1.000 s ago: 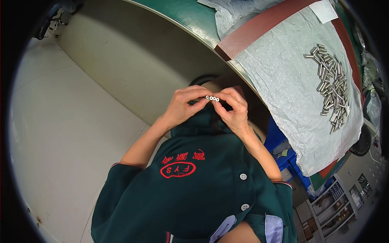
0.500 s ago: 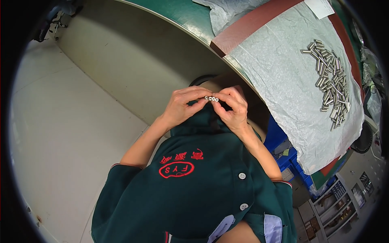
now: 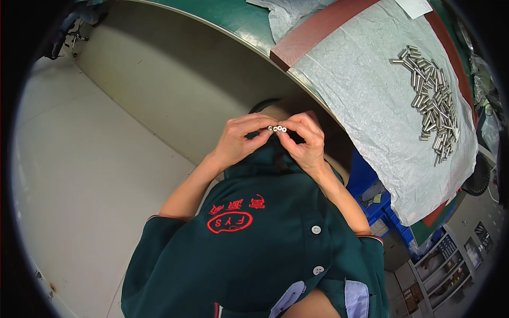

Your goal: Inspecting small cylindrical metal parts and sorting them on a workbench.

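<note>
View shifted slightly — left hand [image 3: 237,136], right hand [image 3: 307,140] pinching tubes [image 3: 279,129].

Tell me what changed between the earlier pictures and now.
The table, white paper and pile of metal pieces shifted slightly upward in the picture, probably because the view turned. Nothing was visibly taken or let go. The left hand and right hand stayed pinching the small row of tubes.

Tube row [image 3: 279,129] between left hand [image 3: 237,139] and right hand [image 3: 306,142]. Table [image 3: 238,22] ahead and right; paper sheet [image 3: 355,100] on it, tube pile [image 3: 441,117] on sheet's right part.
</note>
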### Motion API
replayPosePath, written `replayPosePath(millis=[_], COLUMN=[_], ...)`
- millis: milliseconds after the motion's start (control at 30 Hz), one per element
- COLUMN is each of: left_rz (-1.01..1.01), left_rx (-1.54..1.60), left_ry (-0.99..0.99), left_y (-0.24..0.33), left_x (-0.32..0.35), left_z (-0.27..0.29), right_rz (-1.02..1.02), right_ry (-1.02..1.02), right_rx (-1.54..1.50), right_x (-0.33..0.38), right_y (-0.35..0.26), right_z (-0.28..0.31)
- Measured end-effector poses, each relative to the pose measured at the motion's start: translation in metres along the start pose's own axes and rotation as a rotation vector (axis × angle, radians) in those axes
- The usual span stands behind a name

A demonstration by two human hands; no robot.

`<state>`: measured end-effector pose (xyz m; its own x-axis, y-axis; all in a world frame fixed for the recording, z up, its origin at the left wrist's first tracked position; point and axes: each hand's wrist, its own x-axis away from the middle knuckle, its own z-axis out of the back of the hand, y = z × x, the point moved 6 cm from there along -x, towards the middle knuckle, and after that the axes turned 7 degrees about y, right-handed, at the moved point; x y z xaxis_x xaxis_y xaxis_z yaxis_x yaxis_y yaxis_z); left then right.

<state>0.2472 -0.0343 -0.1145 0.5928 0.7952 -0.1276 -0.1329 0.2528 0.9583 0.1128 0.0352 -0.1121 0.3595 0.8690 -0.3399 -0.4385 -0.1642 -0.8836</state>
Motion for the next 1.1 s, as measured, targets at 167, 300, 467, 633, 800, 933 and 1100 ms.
replayPosePath(millis=[167,300,467,633,800,933,1100], left_rz=[-0.021,-0.019,-0.089,-0.212,-0.178,-0.167,-0.110], left_rx=[0.010,0.000,-0.101,-0.288,-0.270,-0.234,-0.094], left_ry=[0.005,-0.006,0.000,-0.058,-0.031,-0.014,0.006], left_y=[0.001,0.001,0.009,0.021,0.016,0.013,0.009], left_x=[-0.001,-0.001,-0.002,-0.004,-0.002,-0.001,-0.004], left_z=[-0.002,-0.002,-0.002,-0.003,-0.004,-0.005,-0.007], right_rz=[0.008,0.008,-0.020,-0.048,-0.054,-0.037,-0.026], right_ry=[0.019,0.029,0.011,-0.005,0.011,0.018,0.042], right_rx=[0.008,0.014,-0.025,-0.058,-0.062,-0.043,-0.011], right_x=[0.000,0.001,0.001,0.002,0.004,0.004,0.002], right_y=[-0.001,-0.001,0.003,0.007,0.009,0.007,0.004], right_z=[0.002,0.003,0.004,0.004,0.003,0.004,0.006])
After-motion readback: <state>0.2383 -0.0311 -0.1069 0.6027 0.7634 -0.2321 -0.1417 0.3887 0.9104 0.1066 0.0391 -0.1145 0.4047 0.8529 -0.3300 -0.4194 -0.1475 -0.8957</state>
